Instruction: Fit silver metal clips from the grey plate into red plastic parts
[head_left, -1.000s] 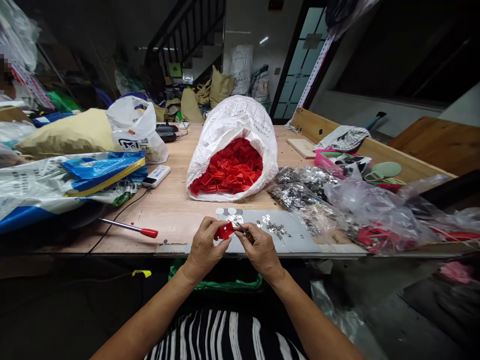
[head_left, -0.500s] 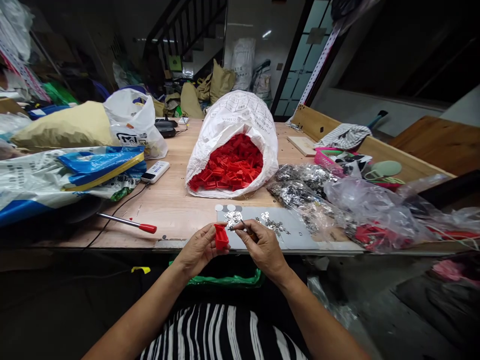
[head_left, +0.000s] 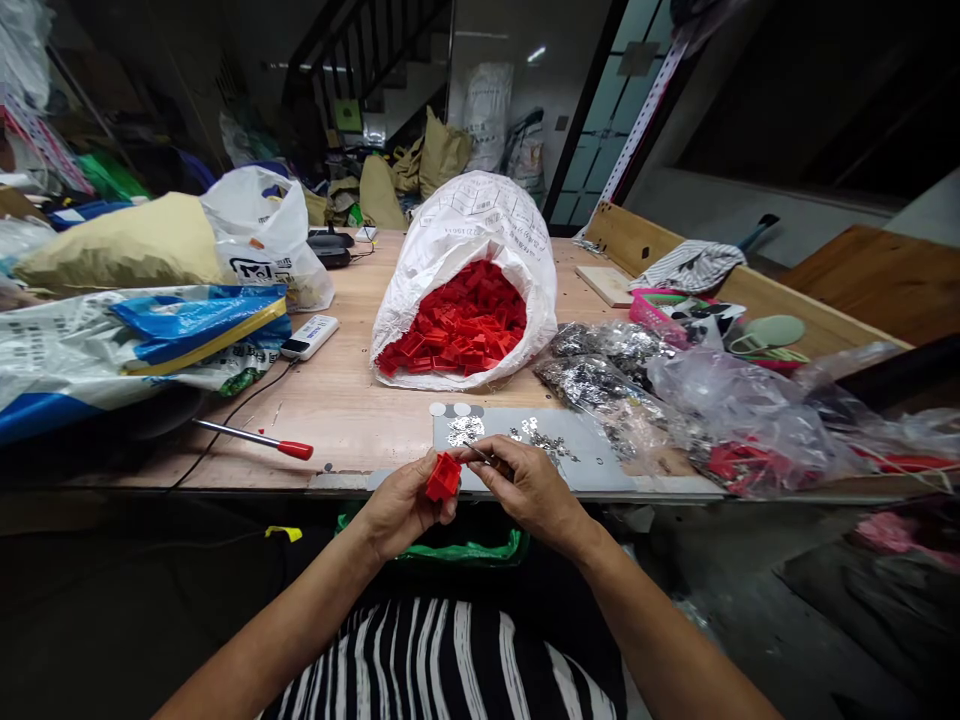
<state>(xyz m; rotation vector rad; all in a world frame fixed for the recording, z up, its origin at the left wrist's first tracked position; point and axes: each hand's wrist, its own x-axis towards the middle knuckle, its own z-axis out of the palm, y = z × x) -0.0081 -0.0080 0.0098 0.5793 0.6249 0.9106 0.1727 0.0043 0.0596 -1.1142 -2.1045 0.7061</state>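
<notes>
Clothing (head_left: 450,660) with black and white stripes lies nearest, below the grip. A bin lined with green plastic (head_left: 472,553) sits just under the two hands, by the table edge. The left hand (head_left: 411,503) grasps a small red box-like piece (head_left: 443,478) between thumb and fingers, its open side turned up and toward the other hand. Right beside it, the right hand (head_left: 531,492) is closed around a slim tool (head_left: 500,465) with a brownish handle, its thin tip pointing left, above the piece; whether the tip touches the piece, I cannot tell.

Just beyond the grip, a grey sheet (head_left: 592,430) lies on the wooden table (head_left: 360,400), bearing a heap of shiny metal bits (head_left: 465,430) and, to the right, a looser scatter (head_left: 553,443). Left of the grip rests a metal rod with a red end (head_left: 295,449). To the right, past the sheet, are clear bags of metal parts (head_left: 592,385) and a crumpled plastic bag (head_left: 712,400).

Farther off, straight ahead of the grip, a white sack (head_left: 480,210) lies with its mouth facing the hands, filled with red pieces (head_left: 465,330). Well beyond stands a staircase (head_left: 360,50).
</notes>
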